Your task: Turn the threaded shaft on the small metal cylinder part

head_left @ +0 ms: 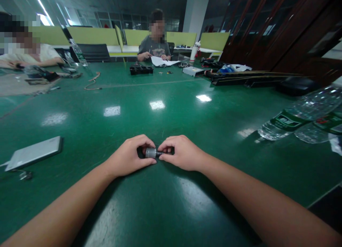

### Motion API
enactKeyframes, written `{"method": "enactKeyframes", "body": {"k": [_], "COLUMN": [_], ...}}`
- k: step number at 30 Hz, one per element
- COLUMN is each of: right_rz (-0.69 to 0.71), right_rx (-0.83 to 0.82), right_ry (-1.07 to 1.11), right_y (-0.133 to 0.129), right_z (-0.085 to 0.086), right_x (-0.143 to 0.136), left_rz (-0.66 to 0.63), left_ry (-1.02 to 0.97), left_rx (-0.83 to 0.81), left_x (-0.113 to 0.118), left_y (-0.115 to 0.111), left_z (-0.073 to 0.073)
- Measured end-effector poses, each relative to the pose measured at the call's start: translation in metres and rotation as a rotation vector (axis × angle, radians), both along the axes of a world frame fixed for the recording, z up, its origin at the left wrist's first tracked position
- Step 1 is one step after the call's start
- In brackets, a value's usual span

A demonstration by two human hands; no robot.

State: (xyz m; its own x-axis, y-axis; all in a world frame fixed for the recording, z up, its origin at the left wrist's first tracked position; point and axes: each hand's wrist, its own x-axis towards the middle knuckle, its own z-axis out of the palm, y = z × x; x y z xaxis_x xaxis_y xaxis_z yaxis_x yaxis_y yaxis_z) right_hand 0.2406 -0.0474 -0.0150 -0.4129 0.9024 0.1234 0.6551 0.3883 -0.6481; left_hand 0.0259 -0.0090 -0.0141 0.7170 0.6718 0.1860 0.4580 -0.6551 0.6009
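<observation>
A small grey metal cylinder [151, 153] with a dark, ridged shaft [159, 153] lies sideways just at the green tabletop, between my two hands. My left hand [132, 155] curls round the cylinder from the left, thumb in front and fingers behind. From the right, my right hand [181, 152] pinches the shaft between thumb and fingertips. The far end of the shaft is partly hidden by those fingers. Whether the piece touches the table I cannot tell.
On the left lies a silver power bank [36, 152] with a white cable. Clear plastic bottles [287, 120] lie on the right. A black tray [141, 69], a rope [93, 81] and dark long panels [240, 77] are farther back. Two people sit across the table.
</observation>
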Motion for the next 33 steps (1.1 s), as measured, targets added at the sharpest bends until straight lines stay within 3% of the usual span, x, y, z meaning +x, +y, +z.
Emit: {"method": "enactKeyframes", "body": {"k": [33], "right_rz": [0.047], "right_rx": [0.045], "right_ry": [-0.081], "right_y": [0.0007], "right_z": [0.0028], "right_x": [0.0082], "left_rz": [-0.019], "left_ry": [-0.002], "left_rx": [0.010], "left_x": [0.0012], "left_y": [0.0016], "left_z": [-0.0014]}}
